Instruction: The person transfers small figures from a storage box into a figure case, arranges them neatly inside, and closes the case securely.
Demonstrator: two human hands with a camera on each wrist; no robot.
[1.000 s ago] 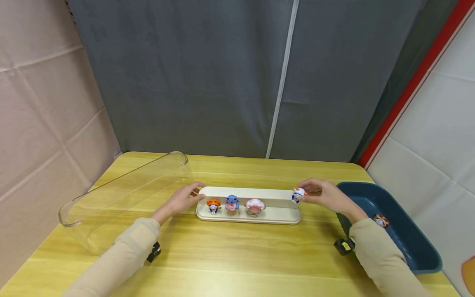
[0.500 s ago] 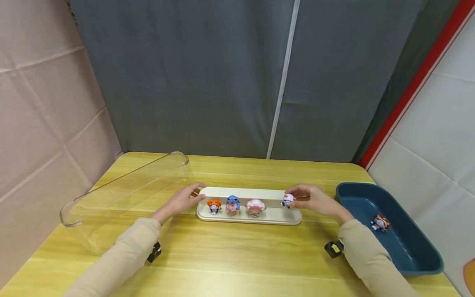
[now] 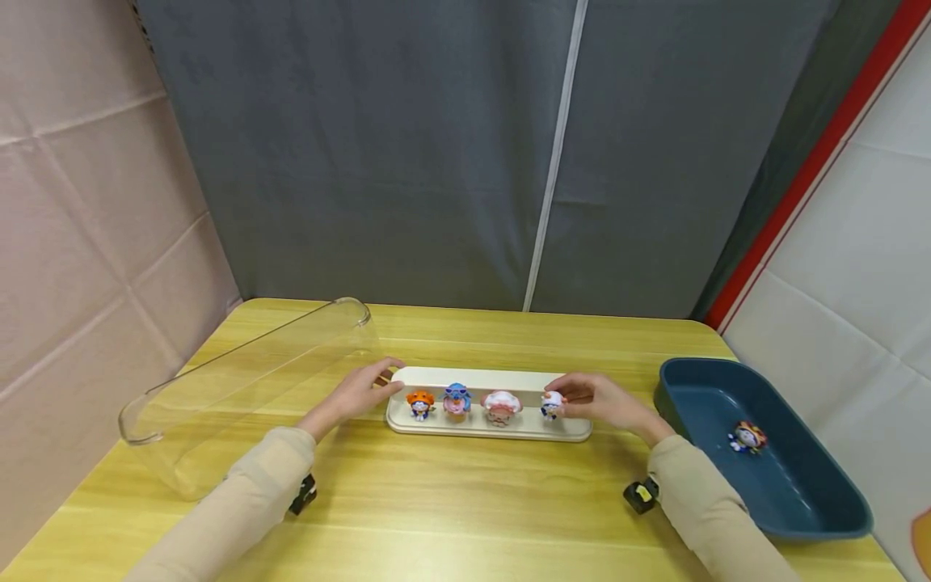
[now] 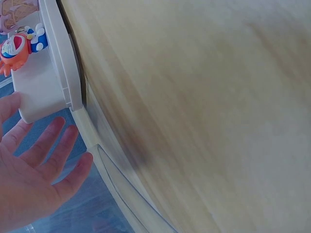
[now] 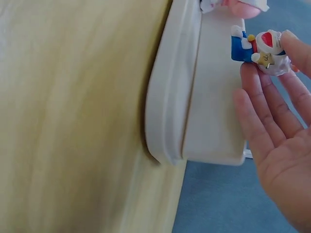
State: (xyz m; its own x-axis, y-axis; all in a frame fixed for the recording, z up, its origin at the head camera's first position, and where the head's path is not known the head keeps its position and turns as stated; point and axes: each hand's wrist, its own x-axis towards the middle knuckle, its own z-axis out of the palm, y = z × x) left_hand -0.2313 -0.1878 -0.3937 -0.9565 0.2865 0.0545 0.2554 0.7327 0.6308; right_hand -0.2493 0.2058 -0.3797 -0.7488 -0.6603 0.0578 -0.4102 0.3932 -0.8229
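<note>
My right hand [image 3: 600, 400] pinches a small white and blue cat figurine [image 5: 265, 51] by its white-hatted head, at the right part of a cream display stand [image 3: 465, 432]. On the stand to its left, a figurine with a pink face and white hat [image 3: 500, 408], one with a blue hat and sunglasses [image 3: 456, 401] and one with an orange hat [image 3: 419, 405] stand in a row. My left hand [image 3: 360, 392] has its fingertips at the stand's left end; in the left wrist view its fingers [image 4: 73, 177] are spread and loosely bent.
A clear plastic cover [image 3: 247, 388] lies on the wooden table [image 3: 436, 509] at the left. To the right stands a dark blue bin [image 3: 815, 453] with one figurine [image 3: 747, 437] in it. A grey curtain [image 3: 393, 162] hangs behind the table.
My right hand has carried the cat figurine left and down from the stand's right end, closer to the white-hatted one. The left hand has stayed at the stand's left end.
</note>
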